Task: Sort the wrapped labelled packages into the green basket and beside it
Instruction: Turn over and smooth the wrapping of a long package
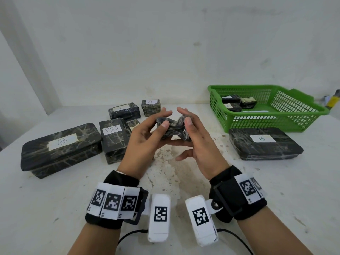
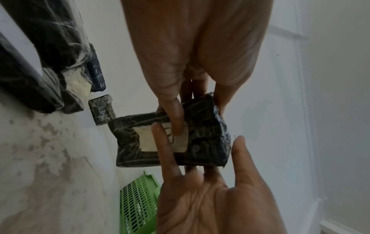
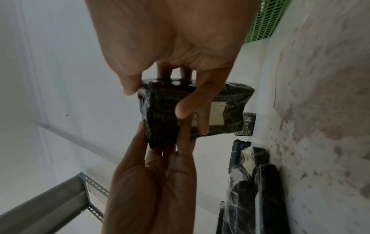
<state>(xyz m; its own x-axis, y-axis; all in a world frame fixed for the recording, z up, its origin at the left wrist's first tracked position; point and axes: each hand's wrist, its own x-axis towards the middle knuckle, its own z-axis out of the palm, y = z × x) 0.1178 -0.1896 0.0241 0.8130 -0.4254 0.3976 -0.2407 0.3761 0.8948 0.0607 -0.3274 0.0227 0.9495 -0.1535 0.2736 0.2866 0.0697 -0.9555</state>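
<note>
Head view: wrist bands nearest me, both hands up over bench (image 1: 55, 208); left hand (image 1: 145, 137) and right hand (image 1: 198, 140) with fingers clamped on small wrapped package (image 1: 173, 129), held in air mid-bench

Green basket (image 1: 312, 107) holds three small packages, one marked A; flat B package (image 1: 265, 143) lies just beside it. I judge sorting under half done: five remain at left

Left wrist view: held package's label (image 2: 146, 139) partly covered, letter unreadable

Right wrist view: same grip, label hidden
</note>
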